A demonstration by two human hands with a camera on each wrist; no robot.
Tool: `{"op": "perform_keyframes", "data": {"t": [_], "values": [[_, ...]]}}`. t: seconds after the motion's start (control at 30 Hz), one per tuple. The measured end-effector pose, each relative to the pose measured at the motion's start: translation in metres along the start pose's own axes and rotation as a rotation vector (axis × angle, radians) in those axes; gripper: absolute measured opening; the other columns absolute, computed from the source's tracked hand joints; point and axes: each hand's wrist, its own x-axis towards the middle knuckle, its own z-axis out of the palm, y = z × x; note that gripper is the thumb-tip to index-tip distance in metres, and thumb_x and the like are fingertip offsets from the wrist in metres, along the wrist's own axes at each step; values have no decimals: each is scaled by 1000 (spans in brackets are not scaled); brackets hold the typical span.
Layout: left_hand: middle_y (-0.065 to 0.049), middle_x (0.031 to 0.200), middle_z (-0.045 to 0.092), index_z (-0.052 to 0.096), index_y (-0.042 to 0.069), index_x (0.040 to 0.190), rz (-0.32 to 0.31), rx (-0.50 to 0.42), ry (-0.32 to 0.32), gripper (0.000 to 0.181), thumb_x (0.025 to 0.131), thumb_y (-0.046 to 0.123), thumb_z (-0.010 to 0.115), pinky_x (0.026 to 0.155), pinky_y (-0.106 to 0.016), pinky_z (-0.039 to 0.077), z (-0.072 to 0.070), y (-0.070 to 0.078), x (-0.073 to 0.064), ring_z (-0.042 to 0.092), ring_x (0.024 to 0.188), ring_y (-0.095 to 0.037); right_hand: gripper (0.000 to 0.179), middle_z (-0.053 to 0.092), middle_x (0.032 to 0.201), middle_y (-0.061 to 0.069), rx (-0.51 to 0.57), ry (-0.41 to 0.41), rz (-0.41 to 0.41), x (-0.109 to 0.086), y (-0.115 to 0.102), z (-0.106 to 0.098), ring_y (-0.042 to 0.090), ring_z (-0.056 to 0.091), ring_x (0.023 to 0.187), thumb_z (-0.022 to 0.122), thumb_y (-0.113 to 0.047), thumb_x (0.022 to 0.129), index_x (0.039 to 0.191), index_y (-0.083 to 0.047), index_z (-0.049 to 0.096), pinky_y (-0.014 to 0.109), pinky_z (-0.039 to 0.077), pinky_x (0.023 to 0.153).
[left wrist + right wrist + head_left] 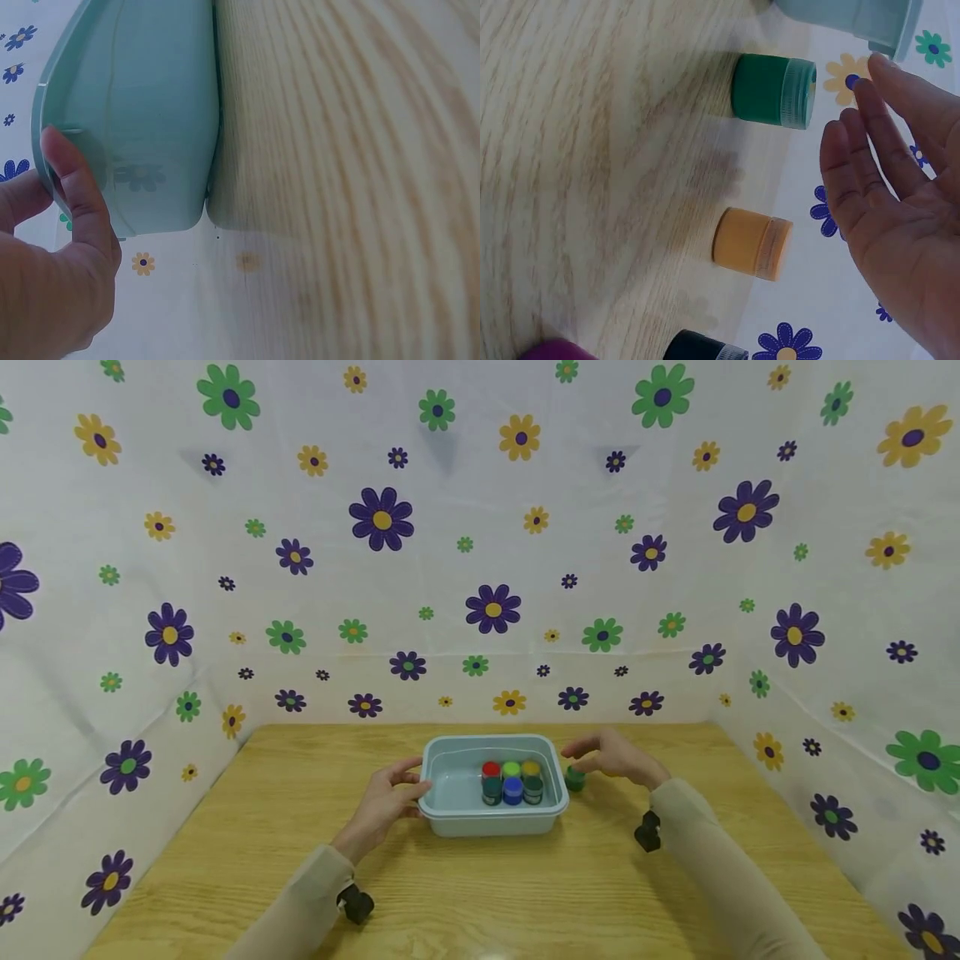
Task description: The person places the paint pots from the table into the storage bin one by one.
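A pale blue plastic tub (495, 827) stands on the wooden table with several small paint jars grouped in its right half. Among them are a red jar (491, 771), a blue jar (513, 791) and a yellow-green jar (512, 770). My left hand (384, 802) holds the tub's left rim, thumb at the top edge and fingers along the outer wall (150, 150). Just right of the tub stands a green paint jar (761, 88). Close over it is my right hand (618, 756), its fingers loosely bent, with a gap to the jar in the right wrist view.
Beyond the green jar, the right wrist view shows an orange jar (742, 240), a dark jar (697, 346) and part of a purple object (559, 351) on the table (480, 893). White flower-printed cloth (450, 568) encloses the table's back and sides.
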Motion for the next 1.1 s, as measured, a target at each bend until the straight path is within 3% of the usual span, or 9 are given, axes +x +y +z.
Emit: {"op": "perform_keyframes", "data": {"t": [0.37, 0.63, 0.9, 1.1], "values": [[-14, 111, 54, 50, 8, 142, 5, 11, 7, 54, 92, 8, 68, 57, -29, 57, -1, 0, 0, 60, 70, -16, 28, 67, 122, 12, -80, -17, -9, 6, 11, 9, 35, 56, 119, 70, -1, 85, 112, -10, 73, 62, 39, 108], [-14, 109, 54, 53, 10, 139, -2, 16, 8, 51, 91, 7, 69, 57, -27, 57, -1, 1, 0, 61, 72, -16, 30, 67, 121, 13, -74, -28, 7, 7, 16, 14, 28, 58, 112, 71, -1, 84, 114, -8, 72, 58, 42, 106], [-14, 110, 53, 52, 9, 140, 3, 19, 15, 52, 91, 7, 69, 58, -29, 58, -1, 1, 0, 61, 72, -16, 36, 65, 124, 16, -75, -11, 3, 9, 18, 19, 32, 59, 116, 70, -2, 83, 119, -5, 68, 54, 46, 104], [-15, 111, 53, 53, 10, 139, 0, 30, 12, 51, 91, 7, 69, 58, -29, 58, -1, 0, 1, 61, 72, -17, 38, 64, 124, 20, -13, -24, -5, 4, 17, 16, 33, 60, 113, 71, -3, 85, 122, 1, 64, 47, 51, 98]]}}
